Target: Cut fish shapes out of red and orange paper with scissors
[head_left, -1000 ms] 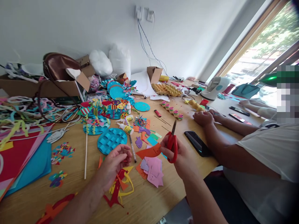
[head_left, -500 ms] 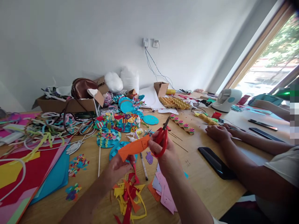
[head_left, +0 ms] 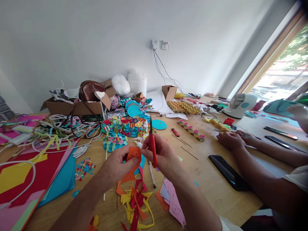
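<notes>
My left hand (head_left: 115,165) pinches a piece of orange paper (head_left: 132,154), its thumb across the front. Pencil-like lines show on the paper, which looks bent over. My right hand (head_left: 160,155) is closed around red-handled scissors (head_left: 153,150), the dark blades pointing up and away from the paper. Its fingertips are at the paper's right edge; whether they grip it I cannot tell. Beneath my hands lies a pile of red, yellow and orange paper scraps (head_left: 136,202). A pen (head_left: 152,176) and pink paper pieces (head_left: 175,202) lie close by.
Coloured sheets (head_left: 57,179) and tangled pipe cleaners (head_left: 53,128) cover the left side. Decorated blue paper crafts (head_left: 115,141) stand behind my hands. To the right are a black phone (head_left: 227,171), a co-worker's hands (head_left: 231,141) and a white fan (head_left: 240,106).
My left hand has risen and the orange paper, earlier stretched out lengthwise, is now bent in it. The scissors have turned more upright and moved left. The view has shifted slightly left.
</notes>
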The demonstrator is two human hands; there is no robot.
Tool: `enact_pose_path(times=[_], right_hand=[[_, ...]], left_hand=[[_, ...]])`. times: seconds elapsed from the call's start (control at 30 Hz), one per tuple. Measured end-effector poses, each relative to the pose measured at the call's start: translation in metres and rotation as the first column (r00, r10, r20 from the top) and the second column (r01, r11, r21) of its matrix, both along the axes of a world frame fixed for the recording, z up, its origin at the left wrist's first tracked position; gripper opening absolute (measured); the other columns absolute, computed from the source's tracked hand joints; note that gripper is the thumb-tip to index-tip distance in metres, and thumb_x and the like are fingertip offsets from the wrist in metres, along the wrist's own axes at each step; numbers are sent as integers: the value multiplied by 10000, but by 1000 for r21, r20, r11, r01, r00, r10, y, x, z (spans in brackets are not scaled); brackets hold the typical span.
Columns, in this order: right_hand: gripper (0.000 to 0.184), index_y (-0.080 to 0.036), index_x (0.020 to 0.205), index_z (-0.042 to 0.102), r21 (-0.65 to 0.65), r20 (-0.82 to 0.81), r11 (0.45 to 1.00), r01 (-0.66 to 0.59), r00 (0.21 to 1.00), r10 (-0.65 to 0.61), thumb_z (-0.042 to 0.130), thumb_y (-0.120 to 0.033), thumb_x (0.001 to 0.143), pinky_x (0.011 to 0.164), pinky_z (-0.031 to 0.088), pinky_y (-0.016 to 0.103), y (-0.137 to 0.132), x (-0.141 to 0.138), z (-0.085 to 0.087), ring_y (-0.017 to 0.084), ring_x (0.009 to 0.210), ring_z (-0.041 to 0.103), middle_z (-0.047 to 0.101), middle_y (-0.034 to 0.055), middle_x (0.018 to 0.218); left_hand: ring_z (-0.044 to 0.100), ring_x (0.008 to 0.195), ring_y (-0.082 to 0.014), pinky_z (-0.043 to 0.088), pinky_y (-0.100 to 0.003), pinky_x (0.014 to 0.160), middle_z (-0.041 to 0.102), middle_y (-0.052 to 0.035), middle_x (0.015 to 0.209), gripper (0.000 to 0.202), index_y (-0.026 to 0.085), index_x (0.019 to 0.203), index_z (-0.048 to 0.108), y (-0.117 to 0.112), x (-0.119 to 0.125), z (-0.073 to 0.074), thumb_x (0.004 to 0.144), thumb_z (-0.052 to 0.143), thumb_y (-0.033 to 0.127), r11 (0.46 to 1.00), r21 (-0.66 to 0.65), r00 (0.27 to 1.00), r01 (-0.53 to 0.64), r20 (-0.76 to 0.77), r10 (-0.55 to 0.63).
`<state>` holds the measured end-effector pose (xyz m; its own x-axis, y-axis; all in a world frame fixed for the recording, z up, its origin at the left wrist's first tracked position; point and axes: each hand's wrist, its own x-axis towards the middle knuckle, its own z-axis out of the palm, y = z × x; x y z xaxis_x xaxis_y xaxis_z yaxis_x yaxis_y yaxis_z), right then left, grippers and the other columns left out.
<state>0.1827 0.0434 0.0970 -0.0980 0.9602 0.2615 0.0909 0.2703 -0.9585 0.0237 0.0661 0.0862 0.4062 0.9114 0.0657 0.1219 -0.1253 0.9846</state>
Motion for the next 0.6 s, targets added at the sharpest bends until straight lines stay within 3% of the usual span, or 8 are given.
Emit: enact_pose_path(times=[0.13,0.23,0.4,0.53,0.6], right_hand=[[297,-193,763,515,-111,-121,994,-8,993,-6,767,-292,640,530,354,233,-6,-10,-12,116,594,444,523,-38,698],[314,-199,760,514,-162,-254,987,-16,967,-26,782,-287,621,539,371,228,-7,-19,-18,114,583,461,531,-47,669],[286,-205,749,529,-174,-317,985,12,946,-67,770,-281,616,524,372,222,-2,-27,-15,121,571,476,543,-43,643],[322,-206,753,514,-170,-320,985,-25,947,-31,783,-282,593,551,383,225,-3,-29,-11,126,597,485,546,-37,660],[311,-200,778,524,-161,-278,987,-5,960,-40,768,-314,622,558,377,225,-5,-29,-11,125,609,471,531,-36,675]], left_hand=[[567,613,-142,469,-252,589,630,23,671,172,189,789,643,-1,2,-7,667,694,298,971,-225,928,-82,337,157],[580,593,-130,480,-232,577,648,30,661,189,194,801,661,-3,3,-6,649,727,285,957,-269,878,-105,427,217],[609,658,-150,484,-224,598,679,11,706,174,202,790,678,-4,0,0,658,728,303,967,-225,885,-119,418,207],[591,602,-163,490,-249,583,652,2,603,127,180,648,678,-1,-6,0,623,739,289,980,-188,940,-57,322,116],[563,555,-147,475,-239,545,628,12,558,135,173,593,657,1,-9,0,606,746,274,978,-191,941,-83,309,140]])
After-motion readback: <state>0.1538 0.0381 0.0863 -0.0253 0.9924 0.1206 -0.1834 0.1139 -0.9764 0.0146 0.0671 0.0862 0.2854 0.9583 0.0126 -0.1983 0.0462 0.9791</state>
